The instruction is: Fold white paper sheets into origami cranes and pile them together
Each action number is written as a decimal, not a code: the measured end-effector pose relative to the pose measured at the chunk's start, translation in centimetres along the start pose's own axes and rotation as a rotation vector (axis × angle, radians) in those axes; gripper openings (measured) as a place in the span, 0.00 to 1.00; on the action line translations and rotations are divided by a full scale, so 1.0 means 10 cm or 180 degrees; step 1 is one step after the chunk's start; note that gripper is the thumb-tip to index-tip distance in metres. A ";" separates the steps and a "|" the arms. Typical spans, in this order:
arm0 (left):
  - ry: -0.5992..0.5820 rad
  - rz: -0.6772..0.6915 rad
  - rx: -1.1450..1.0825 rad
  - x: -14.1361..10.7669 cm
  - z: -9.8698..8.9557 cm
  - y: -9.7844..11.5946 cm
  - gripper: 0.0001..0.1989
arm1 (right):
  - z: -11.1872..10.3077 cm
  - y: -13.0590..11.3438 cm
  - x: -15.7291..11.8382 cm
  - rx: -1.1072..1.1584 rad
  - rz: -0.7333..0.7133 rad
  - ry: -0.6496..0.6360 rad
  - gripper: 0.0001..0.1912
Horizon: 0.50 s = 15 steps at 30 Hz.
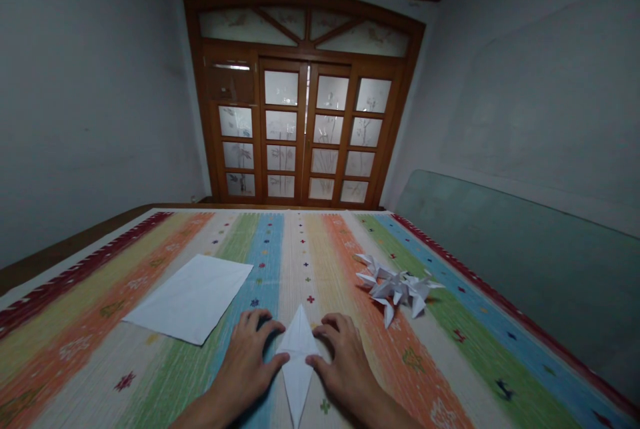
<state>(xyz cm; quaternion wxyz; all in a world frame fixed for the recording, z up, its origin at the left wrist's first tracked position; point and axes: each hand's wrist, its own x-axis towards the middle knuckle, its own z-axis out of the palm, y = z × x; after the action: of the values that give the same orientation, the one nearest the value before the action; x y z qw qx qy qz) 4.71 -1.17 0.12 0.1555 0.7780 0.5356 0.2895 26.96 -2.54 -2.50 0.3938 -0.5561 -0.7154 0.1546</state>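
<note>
A white paper folded into a long diamond [299, 342] lies on the striped cloth, one point toward the doors and one toward me. My left hand [253, 352] is at its left edge, thumb tip touching the paper, fingers curved and apart from the thumb. On the opposite edge rests my right hand [345, 356], its thumb on the paper and its fingers bent beside it. Neither hand grips the paper; both stay open around it. To the left lies a flat white sheet [193, 299]. Several folded white paper pieces [397, 288] sit in a cluster at the right.
A striped, patterned cloth [295, 242] covers the table. Beyond its far edge stand wooden doors with glass panes [305, 129]. A pale green panel [510, 249] leans along the right wall.
</note>
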 end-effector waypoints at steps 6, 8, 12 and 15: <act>0.0050 0.0002 -0.0291 0.00 0.08 -0.08 0.18 | 0.00 -0.02 0.02 0.0540 0.0119 -0.0097 0.21; 0.0029 0.0034 -0.0540 0.00 0.09 -0.09 0.18 | -0.02 -0.04 0.03 0.0751 0.0185 -0.0196 0.19; -0.0041 0.0031 -0.1009 -0.03 0.11 -0.10 0.22 | -0.02 -0.06 0.03 0.1104 0.0169 -0.0437 0.16; -0.0106 -0.0049 -0.1201 -0.05 0.13 -0.08 0.28 | -0.01 -0.04 0.01 0.1332 0.0052 -0.0467 0.14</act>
<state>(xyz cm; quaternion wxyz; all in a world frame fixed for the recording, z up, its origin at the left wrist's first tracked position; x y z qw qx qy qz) 4.79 -1.26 -1.54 0.3096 0.7356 0.4750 0.3707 26.71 -2.57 -2.13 0.4463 -0.4552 -0.6899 0.3429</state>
